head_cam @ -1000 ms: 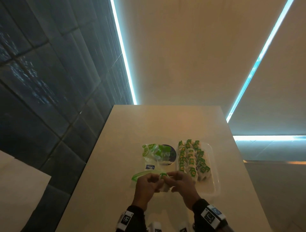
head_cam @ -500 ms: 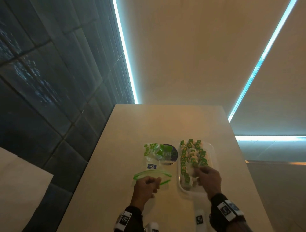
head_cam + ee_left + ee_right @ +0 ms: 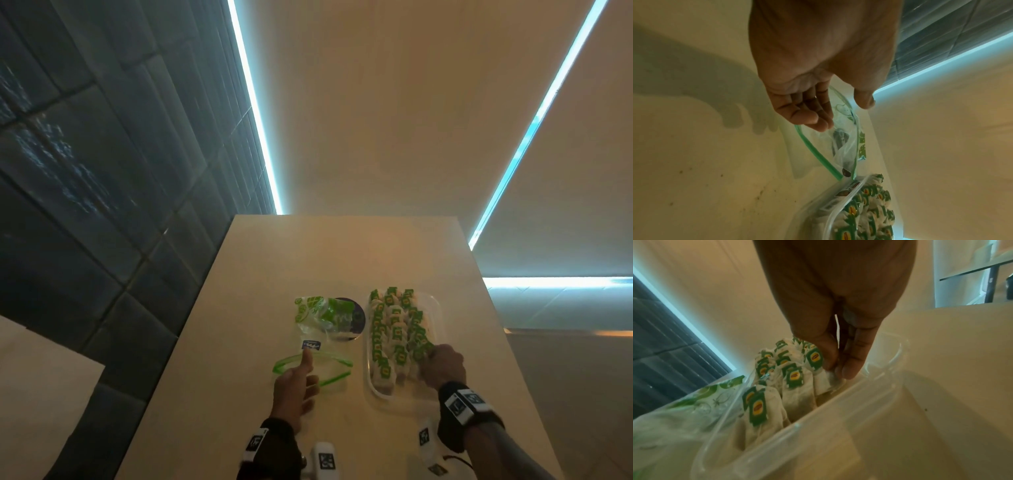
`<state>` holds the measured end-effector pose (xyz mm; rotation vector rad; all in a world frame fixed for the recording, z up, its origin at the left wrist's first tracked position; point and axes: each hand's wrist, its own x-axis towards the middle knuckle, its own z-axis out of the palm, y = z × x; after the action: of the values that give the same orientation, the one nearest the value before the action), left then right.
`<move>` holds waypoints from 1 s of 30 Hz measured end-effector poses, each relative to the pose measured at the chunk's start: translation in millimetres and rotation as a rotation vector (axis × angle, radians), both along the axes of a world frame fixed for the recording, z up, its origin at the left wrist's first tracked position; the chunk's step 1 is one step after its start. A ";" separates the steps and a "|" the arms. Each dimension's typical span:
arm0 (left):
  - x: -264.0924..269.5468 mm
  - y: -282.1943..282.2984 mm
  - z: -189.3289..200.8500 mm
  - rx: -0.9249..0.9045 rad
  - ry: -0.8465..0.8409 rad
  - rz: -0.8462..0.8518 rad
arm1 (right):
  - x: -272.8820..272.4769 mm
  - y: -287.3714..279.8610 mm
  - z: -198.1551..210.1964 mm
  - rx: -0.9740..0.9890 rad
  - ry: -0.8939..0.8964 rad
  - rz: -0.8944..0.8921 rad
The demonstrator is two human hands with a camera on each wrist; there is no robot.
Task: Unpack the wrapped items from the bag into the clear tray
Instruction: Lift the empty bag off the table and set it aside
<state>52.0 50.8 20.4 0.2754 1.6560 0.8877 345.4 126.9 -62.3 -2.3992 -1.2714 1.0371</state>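
The wrapped items, small white packets with green tags, lie in rows inside the clear tray on the right of the table, and the rows run away from the person, near to far. The right hand is down in the tray's near right part; from the wrist view its thumb and fingers pinch the corner of one packet at the right edge of the rows, so that one looks about to be let go.

Left of the tray lies the bag, a clear zip bag with a green seal, its mouth gaping toward the person. The left hand hovers at that mouth with relaxed, straight fingers, gripping nothing; its forefinger points far along the bag. Whether any packets remain inside I cannot tell: the film looks nearly flat.

I'd say the next reach goes left into the bag's mouth, and the left hand is plainly the nearer one. A crumpled green-printed wrapper sits beyond the bag, over a dark round disc.
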 end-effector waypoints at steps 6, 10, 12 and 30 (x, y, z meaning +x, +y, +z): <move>1.7 5.0 -15.6 0.061 -0.161 0.142 | -15.7 -19.5 32.8 0.065 -0.069 0.041; -0.9 7.1 -19.3 0.167 -0.273 0.212 | -32.4 -32.7 61.2 0.307 -0.001 0.081; -3.1 8.6 -15.2 0.234 -0.305 0.206 | -54.1 -37.8 82.5 0.347 0.135 0.108; -11.0 -17.5 52.6 0.430 0.074 0.020 | -142.3 -35.1 119.7 0.151 1.070 -0.262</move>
<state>41.0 33.3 73.0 0.5922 1.5241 1.2587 203.1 91.8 57.3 -1.4070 -0.5828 1.6812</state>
